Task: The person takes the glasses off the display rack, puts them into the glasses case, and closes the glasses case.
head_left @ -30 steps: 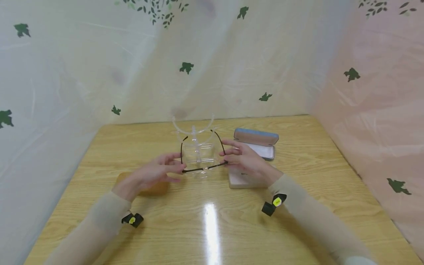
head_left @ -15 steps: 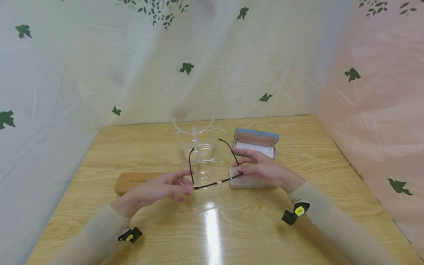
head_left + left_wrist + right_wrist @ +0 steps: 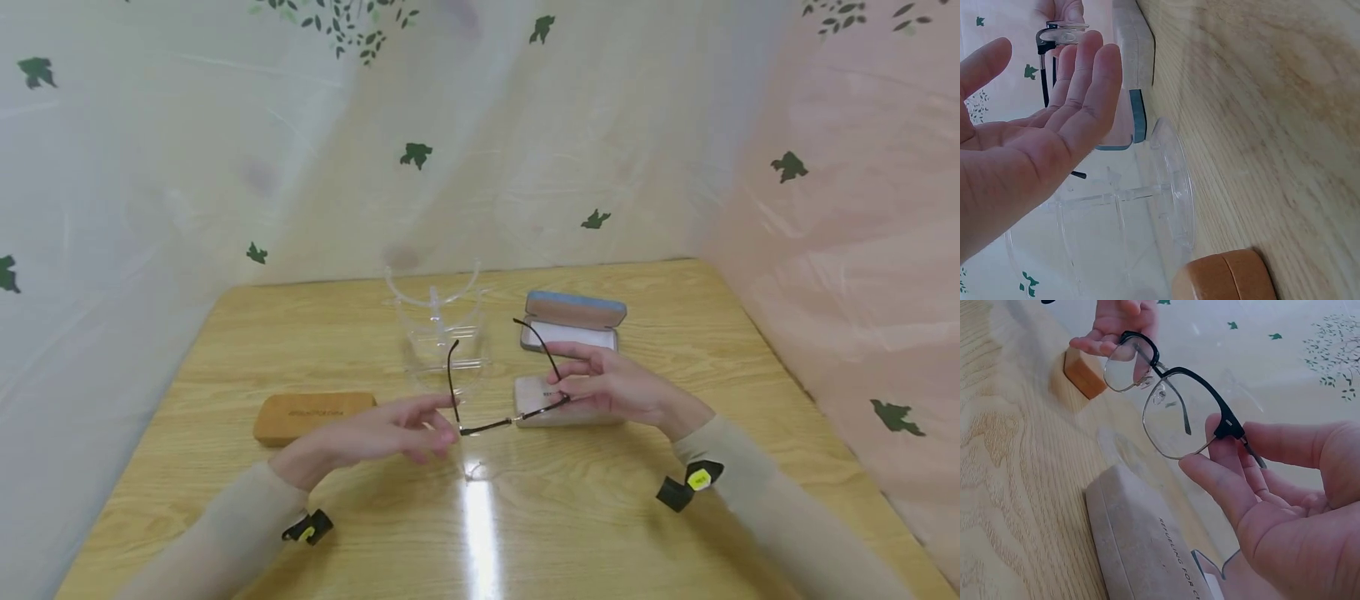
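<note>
A pair of eyeglasses [image 3: 489, 427], dark along the brow with clear lenses, is held above the table with both temples unfolded and pointing away. My right hand [image 3: 618, 387] pinches it at the right hinge corner; the right wrist view shows thumb and fingers around that end [image 3: 1229, 425]. Beside the opposite hinge is my left hand [image 3: 397, 429], its fingers extended and palm showing in the left wrist view. Whether it touches the frame is unclear. Behind the glasses stands a clear plastic eyeglass stand [image 3: 435, 315] with curved tiers.
On the left lies a closed tan glasses case [image 3: 311, 415]. A pale closed case [image 3: 1141, 531] with printed lettering sits under my right hand. Behind it a blue case [image 3: 576, 307] stands with its lid up and pale lining visible. Patterned sheeting [image 3: 480, 167] borders the wooden table.
The eyeglasses have come off the stand area, moving toward me and to the right. Both hands have travelled with them, and the tan case is now more visible.
</note>
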A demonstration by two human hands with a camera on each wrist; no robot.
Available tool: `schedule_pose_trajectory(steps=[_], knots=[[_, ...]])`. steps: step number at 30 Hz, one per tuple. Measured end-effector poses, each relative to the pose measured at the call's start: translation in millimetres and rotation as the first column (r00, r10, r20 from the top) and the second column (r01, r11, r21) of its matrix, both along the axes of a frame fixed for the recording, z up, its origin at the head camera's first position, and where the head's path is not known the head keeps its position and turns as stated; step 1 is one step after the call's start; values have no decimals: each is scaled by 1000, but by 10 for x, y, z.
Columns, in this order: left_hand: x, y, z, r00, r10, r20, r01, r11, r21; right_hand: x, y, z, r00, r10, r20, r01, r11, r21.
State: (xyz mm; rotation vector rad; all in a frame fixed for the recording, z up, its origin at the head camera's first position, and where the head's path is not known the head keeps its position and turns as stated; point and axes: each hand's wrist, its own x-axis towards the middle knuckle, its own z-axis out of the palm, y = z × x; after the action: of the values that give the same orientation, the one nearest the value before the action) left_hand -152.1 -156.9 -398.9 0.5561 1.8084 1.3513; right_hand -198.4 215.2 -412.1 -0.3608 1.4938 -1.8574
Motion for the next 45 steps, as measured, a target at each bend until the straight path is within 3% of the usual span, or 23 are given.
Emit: schedule_pose_trajectory(steps=[4,13,24,33,45], knots=[[-84,57,-15,1000,4,-30,-4,1000,12,-21,62,0,1000,-11,1,11,1000,-12],[-224,249,-27,983,98,-156,-90,995,53,-39,171,8,993,-115,18,116,991,-71],[-295,500,-86,983,142,-120,-115,971,211,-66,192,-3,988,-148,41,152,984,-93],[-326,571,-141,982,154,-107,-130,970,205,-54,206,0,986,-155,61,161,981,-107],[-314,585,-99,978,176,-110,-157,974,164,-50,195,15,986,-151,71,159,980,-120]])
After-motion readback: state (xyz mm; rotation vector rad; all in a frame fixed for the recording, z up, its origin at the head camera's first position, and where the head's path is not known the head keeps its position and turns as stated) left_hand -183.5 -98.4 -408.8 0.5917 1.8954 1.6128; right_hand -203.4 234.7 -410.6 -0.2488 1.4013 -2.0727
